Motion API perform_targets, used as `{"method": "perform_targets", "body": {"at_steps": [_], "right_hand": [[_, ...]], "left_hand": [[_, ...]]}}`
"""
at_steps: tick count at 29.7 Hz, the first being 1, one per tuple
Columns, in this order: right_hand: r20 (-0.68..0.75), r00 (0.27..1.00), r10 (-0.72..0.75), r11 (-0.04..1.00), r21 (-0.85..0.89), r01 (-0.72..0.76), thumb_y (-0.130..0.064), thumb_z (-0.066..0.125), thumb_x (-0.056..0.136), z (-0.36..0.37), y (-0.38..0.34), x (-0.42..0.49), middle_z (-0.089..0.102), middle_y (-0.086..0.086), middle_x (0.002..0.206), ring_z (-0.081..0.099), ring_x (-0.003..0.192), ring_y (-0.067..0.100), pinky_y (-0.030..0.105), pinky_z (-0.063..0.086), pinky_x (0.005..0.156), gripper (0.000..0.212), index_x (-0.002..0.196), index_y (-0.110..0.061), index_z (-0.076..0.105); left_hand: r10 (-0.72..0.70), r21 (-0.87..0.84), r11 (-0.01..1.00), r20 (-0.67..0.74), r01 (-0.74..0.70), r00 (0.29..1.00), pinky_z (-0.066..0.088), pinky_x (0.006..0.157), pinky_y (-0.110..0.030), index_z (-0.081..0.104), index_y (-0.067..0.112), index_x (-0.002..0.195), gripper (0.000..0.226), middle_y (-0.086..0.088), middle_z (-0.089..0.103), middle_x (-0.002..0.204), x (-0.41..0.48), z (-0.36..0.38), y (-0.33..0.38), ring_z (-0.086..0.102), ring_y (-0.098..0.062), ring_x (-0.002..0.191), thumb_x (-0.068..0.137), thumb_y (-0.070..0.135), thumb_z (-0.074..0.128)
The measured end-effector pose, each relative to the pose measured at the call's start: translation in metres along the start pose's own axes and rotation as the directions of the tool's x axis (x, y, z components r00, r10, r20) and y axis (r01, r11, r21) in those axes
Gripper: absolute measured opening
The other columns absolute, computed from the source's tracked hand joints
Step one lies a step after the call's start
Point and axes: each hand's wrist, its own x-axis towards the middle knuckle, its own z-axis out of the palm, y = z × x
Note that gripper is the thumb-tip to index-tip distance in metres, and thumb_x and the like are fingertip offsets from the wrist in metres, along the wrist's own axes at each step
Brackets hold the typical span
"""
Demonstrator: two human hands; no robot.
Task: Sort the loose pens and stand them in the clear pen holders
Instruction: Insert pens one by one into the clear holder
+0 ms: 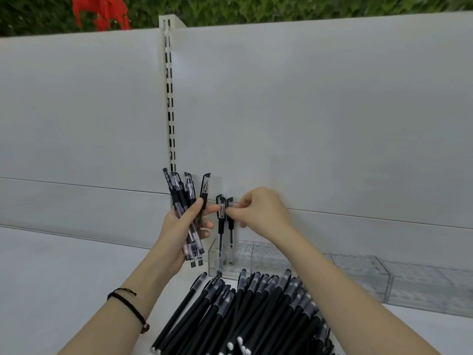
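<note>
Nearest lay the loose black pens [256, 316]; behind them the clear holder [268, 260] held two clear pens [220, 231]. Our right hand [261, 213] pinched one pen's cap [229, 201]; our left hand [179, 226] gripped a bundle of clear pens [183, 196]. A skewed release might topple both.

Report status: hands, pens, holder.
Left hand grips bunch of clear pens. Right hand pinches standing pen in clear holder. Black pen pile lies in front, nothing blocking.
</note>
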Motion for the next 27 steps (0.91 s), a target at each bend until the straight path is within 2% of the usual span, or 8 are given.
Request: {"method": "perform_targets", "body": {"at_steps": [4,8,13,18,21,23,25,27], "right_hand": [[-0.146,0.988,-0.056,0.986,0.150,0.078,-0.044,0.060,0.077,-0.008,-0.008,0.000,0.067,-0.003,0.067,0.065,0.072,0.018,0.037,0.055,0.073,0.024,0.071,-0.022,0.062],[-0.062,0.981,-0.182,0.908,0.371,0.192,-0.039,0.068,0.086,-0.010,-0.016,-0.005,0.058,-0.004,0.068,0.054,0.065,0.007,0.018,0.041,0.062,0.016,0.088,-0.023,0.071],[0.000,0.990,-0.142,0.773,0.625,0.111,-0.020,0.071,0.087,-0.008,-0.019,-0.006,0.060,-0.010,0.069,0.052,0.060,-0.005,0.009,0.039,0.058,0.008,0.088,-0.013,0.072],[-0.228,0.966,-0.120,0.784,0.575,0.234,-0.023,0.067,0.089,-0.010,-0.018,-0.001,0.058,-0.016,0.065,0.049,0.058,-0.002,0.022,0.039,0.064,0.015,0.075,-0.025,0.065],[-0.335,0.941,-0.044,0.711,0.651,0.265,-0.022,0.061,0.094,-0.019,-0.018,0.002,0.063,-0.011,0.072,0.046,0.048,0.006,0.021,0.037,0.051,0.018,0.076,-0.024,0.059],[-0.362,0.932,0.015,0.666,0.698,0.261,-0.022,0.057,0.096,-0.030,-0.016,0.003,0.064,-0.001,0.078,0.045,0.044,0.010,0.017,0.034,0.044,0.017,0.079,-0.021,0.056],[-0.388,0.922,-0.015,0.726,0.629,0.277,-0.021,0.057,0.095,-0.036,-0.010,0.007,0.065,0.001,0.079,0.046,0.047,0.010,0.020,0.037,0.050,0.017,0.078,-0.021,0.056],[-0.382,0.919,-0.095,0.810,0.507,0.295,-0.021,0.059,0.093,-0.037,-0.005,0.009,0.068,0.002,0.080,0.050,0.055,0.010,0.026,0.041,0.060,0.016,0.077,-0.023,0.058]], "left_hand": [[0.026,-0.024,0.999,0.012,-0.025,1.000,0.044,0.044,-0.022,0.058,-0.005,0.107,0.044,-0.012,0.075,0.089,-0.002,0.003,0.003,0.056,-0.013,0.049,0.081,0.031,0.062],[-0.003,-0.080,0.997,0.103,0.012,0.995,0.038,0.039,-0.020,0.060,0.001,0.099,0.031,-0.017,0.072,0.082,-0.007,0.004,0.005,0.050,-0.014,0.045,0.079,0.026,0.064],[-0.044,-0.059,0.997,0.167,0.054,0.985,0.045,0.041,-0.022,0.060,0.002,0.111,0.039,-0.020,0.073,0.087,-0.009,0.004,0.007,0.056,-0.015,0.048,0.080,0.025,0.063],[-0.078,-0.123,0.987,0.174,0.100,0.982,0.058,0.053,-0.025,0.062,0.005,0.105,0.036,-0.021,0.073,0.096,-0.008,0.003,0.009,0.070,-0.020,0.061,0.078,0.029,0.062],[-0.102,-0.098,0.989,0.105,0.112,0.989,0.056,0.049,-0.024,0.064,0.008,0.101,0.029,-0.015,0.074,0.085,-0.006,-0.001,0.007,0.071,-0.019,0.061,0.083,0.030,0.061],[-0.100,-0.054,0.993,0.061,0.103,0.993,0.052,0.046,-0.022,0.065,0.009,0.101,0.023,-0.008,0.070,0.072,-0.003,-0.003,0.004,0.064,-0.014,0.051,0.090,0.028,0.058],[-0.092,-0.031,0.995,0.043,0.094,0.995,0.041,0.041,-0.019,0.065,0.011,0.102,0.023,-0.002,0.060,0.061,-0.001,-0.005,0.000,0.046,-0.008,0.040,0.090,0.029,0.058],[-0.099,-0.039,0.994,0.034,0.100,0.995,0.028,0.039,-0.018,0.065,0.012,0.100,0.022,0.002,0.047,0.056,0.001,-0.007,-0.002,0.031,-0.007,0.039,0.091,0.031,0.057]]}}
